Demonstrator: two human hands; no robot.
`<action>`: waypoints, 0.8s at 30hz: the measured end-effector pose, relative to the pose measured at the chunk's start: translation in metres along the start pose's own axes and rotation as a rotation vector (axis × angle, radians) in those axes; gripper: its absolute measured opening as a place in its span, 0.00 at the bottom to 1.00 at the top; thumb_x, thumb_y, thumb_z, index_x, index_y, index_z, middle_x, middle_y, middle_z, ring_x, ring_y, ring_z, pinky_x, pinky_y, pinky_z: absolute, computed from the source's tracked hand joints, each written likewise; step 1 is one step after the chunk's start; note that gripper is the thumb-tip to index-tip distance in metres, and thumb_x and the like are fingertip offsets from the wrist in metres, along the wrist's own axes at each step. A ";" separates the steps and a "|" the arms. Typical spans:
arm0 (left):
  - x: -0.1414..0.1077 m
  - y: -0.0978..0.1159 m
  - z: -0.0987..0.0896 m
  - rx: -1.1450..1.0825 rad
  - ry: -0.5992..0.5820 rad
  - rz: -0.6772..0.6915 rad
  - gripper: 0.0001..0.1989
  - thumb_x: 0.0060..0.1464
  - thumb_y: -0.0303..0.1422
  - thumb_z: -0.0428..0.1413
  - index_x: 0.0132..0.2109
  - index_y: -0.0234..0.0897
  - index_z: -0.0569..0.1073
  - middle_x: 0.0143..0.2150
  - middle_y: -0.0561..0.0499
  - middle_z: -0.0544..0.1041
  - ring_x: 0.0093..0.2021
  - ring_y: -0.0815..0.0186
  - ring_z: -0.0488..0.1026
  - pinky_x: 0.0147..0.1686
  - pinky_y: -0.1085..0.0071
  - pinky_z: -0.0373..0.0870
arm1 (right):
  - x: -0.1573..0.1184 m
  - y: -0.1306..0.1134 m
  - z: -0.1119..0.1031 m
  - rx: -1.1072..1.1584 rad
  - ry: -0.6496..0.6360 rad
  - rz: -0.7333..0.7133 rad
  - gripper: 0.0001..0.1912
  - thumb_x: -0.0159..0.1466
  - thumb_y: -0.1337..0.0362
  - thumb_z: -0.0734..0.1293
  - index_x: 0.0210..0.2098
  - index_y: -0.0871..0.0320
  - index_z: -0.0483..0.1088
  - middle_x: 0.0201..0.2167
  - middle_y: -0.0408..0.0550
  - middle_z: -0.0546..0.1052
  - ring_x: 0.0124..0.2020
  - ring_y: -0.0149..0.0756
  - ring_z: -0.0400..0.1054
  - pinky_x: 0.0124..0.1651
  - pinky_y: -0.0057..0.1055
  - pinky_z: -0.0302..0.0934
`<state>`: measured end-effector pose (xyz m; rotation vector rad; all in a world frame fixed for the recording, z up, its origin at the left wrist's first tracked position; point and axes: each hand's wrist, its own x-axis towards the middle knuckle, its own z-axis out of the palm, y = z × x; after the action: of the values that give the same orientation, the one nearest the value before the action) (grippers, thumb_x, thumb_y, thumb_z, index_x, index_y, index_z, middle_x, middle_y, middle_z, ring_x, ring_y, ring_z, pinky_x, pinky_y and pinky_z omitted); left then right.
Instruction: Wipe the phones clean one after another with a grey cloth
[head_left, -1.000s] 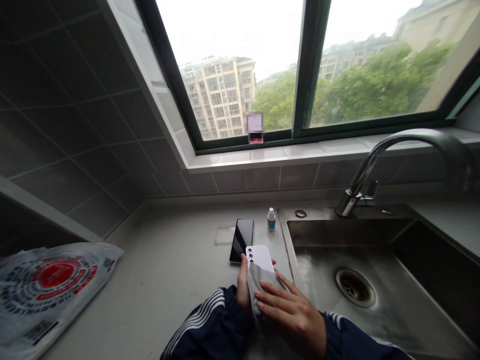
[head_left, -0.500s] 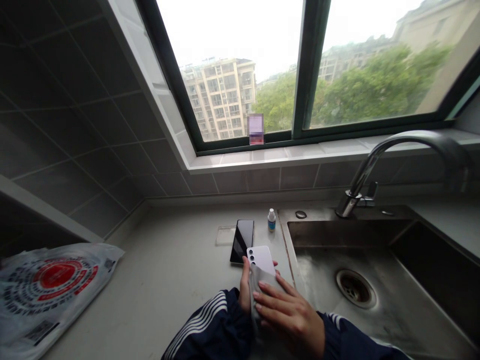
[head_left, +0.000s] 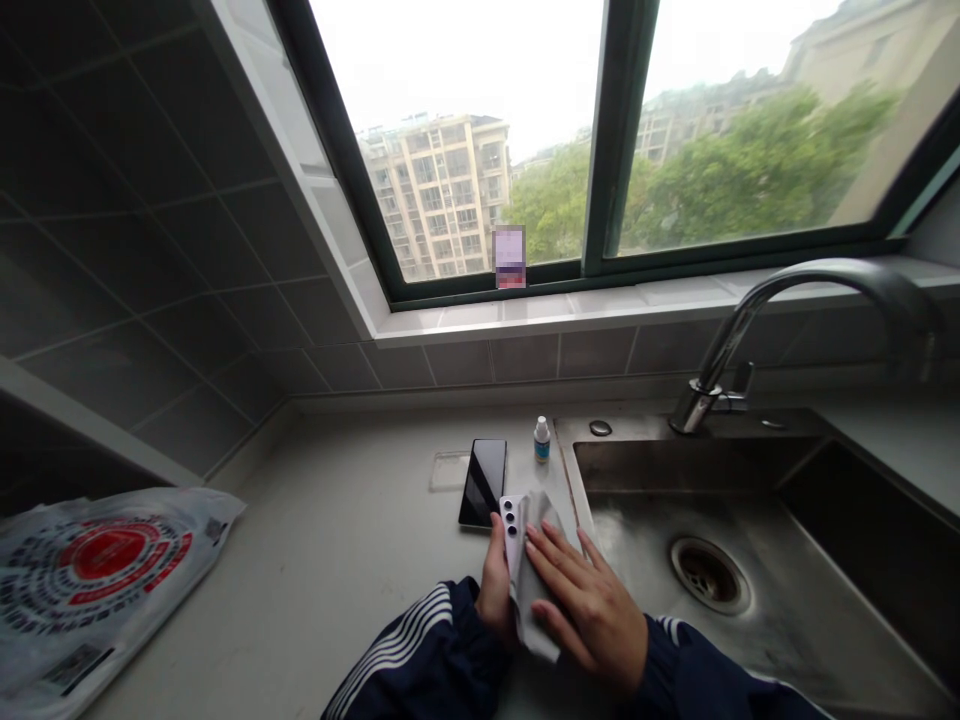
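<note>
A pale lilac phone point(head_left: 513, 545), its three camera lenses facing up, is held from the left by my left hand point(head_left: 495, 585). A grey cloth point(head_left: 534, 600) covers most of its back. My right hand point(head_left: 589, 605) presses the cloth onto the phone with fingers stretched and slightly apart. Beyond them a dark-screened phone point(head_left: 484, 482) lies on the counter, next to a clear case point(head_left: 445, 472). A small white-capped bottle point(head_left: 541, 441) stands upright near the sink edge.
To the right are a steel sink point(head_left: 630, 540) and its curved faucet point(head_left: 709, 360). A printed plastic bag point(head_left: 112, 580) lies at the left on the grey counter point(head_left: 322, 560). A window is behind.
My right hand and the cloth have moved up over the phone, covering more of its back. The cloth's lower end now shows below my fingers.
</note>
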<state>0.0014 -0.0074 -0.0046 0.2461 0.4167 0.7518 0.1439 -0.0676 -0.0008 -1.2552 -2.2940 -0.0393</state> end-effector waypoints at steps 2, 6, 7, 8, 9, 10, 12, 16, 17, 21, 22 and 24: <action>-0.001 -0.004 0.000 0.012 -0.080 -0.007 0.32 0.61 0.51 0.43 0.56 0.28 0.72 0.53 0.38 0.75 0.62 0.55 0.64 0.65 0.64 0.50 | -0.001 0.005 0.003 -0.021 -0.005 0.038 0.31 0.69 0.60 0.58 0.68 0.62 0.48 0.67 0.57 0.54 0.68 0.51 0.46 0.64 0.54 0.50; -0.002 -0.007 0.006 0.033 -0.215 -0.009 0.31 0.63 0.49 0.40 0.59 0.29 0.69 0.58 0.41 0.72 0.66 0.58 0.58 0.66 0.66 0.45 | -0.001 0.010 0.006 0.003 0.026 0.114 0.31 0.70 0.59 0.55 0.69 0.62 0.45 0.68 0.57 0.50 0.69 0.53 0.43 0.62 0.55 0.55; -0.002 -0.007 0.008 0.040 -0.234 0.004 0.30 0.63 0.48 0.40 0.60 0.31 0.68 0.59 0.42 0.71 0.66 0.58 0.57 0.66 0.66 0.45 | -0.001 0.011 0.006 0.020 0.037 0.130 0.31 0.70 0.59 0.55 0.69 0.62 0.45 0.69 0.57 0.50 0.69 0.53 0.43 0.62 0.55 0.55; -0.003 -0.007 0.009 0.047 -0.247 0.013 0.29 0.64 0.47 0.39 0.60 0.32 0.67 0.60 0.42 0.70 0.66 0.59 0.57 0.66 0.66 0.44 | -0.001 0.011 0.006 0.038 0.054 0.141 0.31 0.70 0.59 0.55 0.69 0.63 0.45 0.69 0.57 0.49 0.69 0.54 0.43 0.62 0.55 0.55; -0.004 -0.007 0.011 0.058 -0.254 0.016 0.29 0.64 0.46 0.39 0.61 0.33 0.67 0.60 0.43 0.70 0.66 0.59 0.57 0.66 0.66 0.44 | 0.000 0.012 0.005 0.057 0.074 0.148 0.31 0.70 0.58 0.56 0.69 0.63 0.45 0.69 0.57 0.49 0.69 0.54 0.43 0.62 0.54 0.55; -0.005 -0.007 0.012 0.069 -0.256 0.011 0.28 0.64 0.46 0.39 0.61 0.33 0.67 0.60 0.43 0.71 0.66 0.59 0.58 0.66 0.66 0.45 | 0.001 0.012 0.004 0.077 0.098 0.150 0.31 0.70 0.59 0.56 0.69 0.63 0.46 0.69 0.57 0.50 0.69 0.53 0.44 0.62 0.54 0.55; -0.007 -0.007 0.014 0.091 -0.248 -0.021 0.28 0.64 0.46 0.41 0.61 0.34 0.67 0.58 0.42 0.72 0.64 0.58 0.60 0.65 0.64 0.46 | 0.002 0.014 0.001 0.117 0.150 0.145 0.30 0.70 0.60 0.57 0.68 0.62 0.48 0.68 0.56 0.53 0.68 0.52 0.45 0.63 0.52 0.55; -0.011 -0.008 0.014 0.129 -0.189 -0.158 0.32 0.61 0.51 0.43 0.60 0.32 0.68 0.53 0.39 0.75 0.59 0.54 0.67 0.62 0.61 0.53 | 0.003 0.016 -0.005 0.204 0.217 0.136 0.27 0.69 0.64 0.57 0.67 0.60 0.53 0.65 0.54 0.61 0.67 0.49 0.50 0.64 0.49 0.56; -0.012 -0.009 0.014 0.137 -0.181 -0.186 0.33 0.60 0.52 0.43 0.60 0.31 0.68 0.52 0.39 0.76 0.57 0.54 0.68 0.61 0.61 0.55 | 0.003 0.016 -0.006 0.226 0.217 0.138 0.27 0.69 0.65 0.57 0.67 0.59 0.54 0.65 0.54 0.61 0.67 0.49 0.52 0.64 0.48 0.56; -0.014 -0.010 0.018 0.162 -0.170 -0.218 0.34 0.58 0.53 0.46 0.61 0.31 0.67 0.48 0.39 0.78 0.53 0.53 0.72 0.57 0.61 0.60 | 0.003 0.015 -0.008 0.283 0.204 0.138 0.26 0.69 0.66 0.56 0.66 0.59 0.54 0.65 0.54 0.60 0.65 0.47 0.54 0.64 0.47 0.56; -0.014 -0.010 0.019 0.165 -0.167 -0.215 0.35 0.57 0.54 0.46 0.61 0.32 0.67 0.47 0.39 0.78 0.52 0.52 0.73 0.56 0.60 0.61 | 0.003 0.015 -0.009 0.288 0.210 0.137 0.26 0.69 0.66 0.57 0.66 0.58 0.55 0.65 0.53 0.60 0.65 0.47 0.55 0.64 0.46 0.56; -0.016 -0.007 0.023 0.169 -0.169 -0.219 0.35 0.57 0.55 0.46 0.60 0.33 0.67 0.46 0.39 0.78 0.50 0.51 0.74 0.54 0.57 0.62 | 0.004 0.015 -0.009 0.295 0.232 0.145 0.25 0.69 0.66 0.57 0.66 0.58 0.57 0.64 0.53 0.62 0.65 0.46 0.56 0.64 0.45 0.57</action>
<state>0.0057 -0.0253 0.0177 0.4130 0.3406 0.4766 0.1582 -0.0582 0.0059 -1.1903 -1.9251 0.1883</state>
